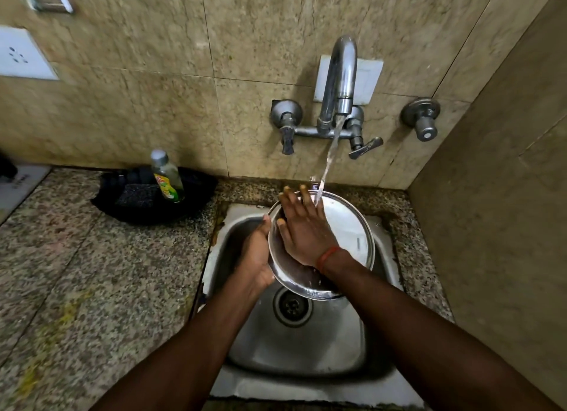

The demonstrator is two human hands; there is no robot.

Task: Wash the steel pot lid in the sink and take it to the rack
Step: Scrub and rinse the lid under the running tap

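Note:
The round steel pot lid is held tilted above the steel sink, under water running from the wall tap. My left hand grips the lid's left rim from outside. My right hand lies flat on the lid's inner face with fingers spread, a red thread on its wrist. The stream lands on the lid's far edge beside my right fingertips. No rack is in view.
A dish soap bottle stands in a black tray with a dark scrub pad, left of the sink on the speckled granite counter. Tap handles stick out from the tiled wall. A side wall closes the right.

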